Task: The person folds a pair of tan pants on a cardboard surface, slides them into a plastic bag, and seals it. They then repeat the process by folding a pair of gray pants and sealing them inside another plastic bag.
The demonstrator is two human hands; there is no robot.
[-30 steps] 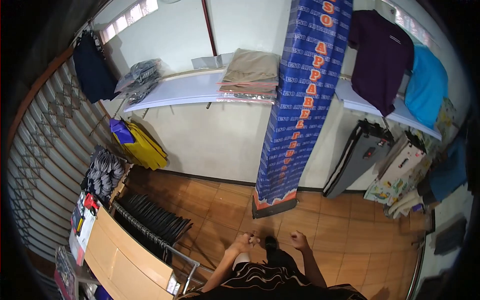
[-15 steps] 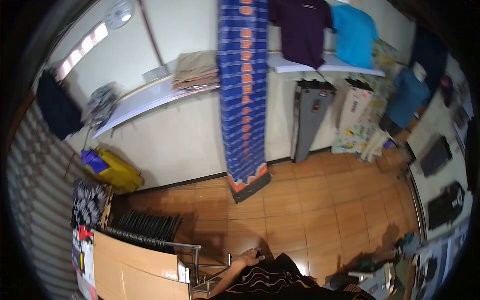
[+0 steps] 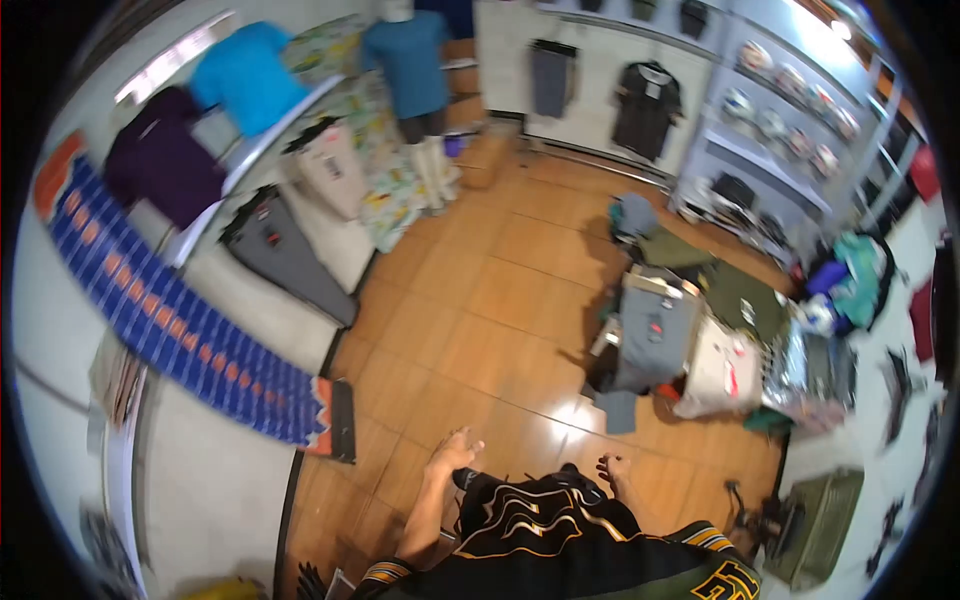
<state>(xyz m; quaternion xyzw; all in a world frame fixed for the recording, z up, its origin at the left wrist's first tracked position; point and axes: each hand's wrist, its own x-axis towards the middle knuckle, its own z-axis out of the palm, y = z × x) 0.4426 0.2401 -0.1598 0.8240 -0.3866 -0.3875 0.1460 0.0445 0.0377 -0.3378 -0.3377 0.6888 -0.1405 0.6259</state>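
The right hand (image 3: pixel 615 466) was nearer the folded gray garment (image 3: pixel 655 340), which lay on the clothing pile (image 3: pixel 745 300) right of centre in the frame, up and slightly right of that hand, long axis roughly upright in the frame. Its fingers were loosely apart; the left hand (image 3: pixel 455 452), lower centre, was spread, apparently bare. Tiled floor (image 3: pixel 480 310) filled the middle; a blue banner (image 3: pixel 190 320) slanted across the left.

Folded grey garment (image 3: pixel 645 348), red-marked

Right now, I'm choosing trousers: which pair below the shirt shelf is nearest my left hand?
The grey trousers; the beige pair hangs farther from your left hand.
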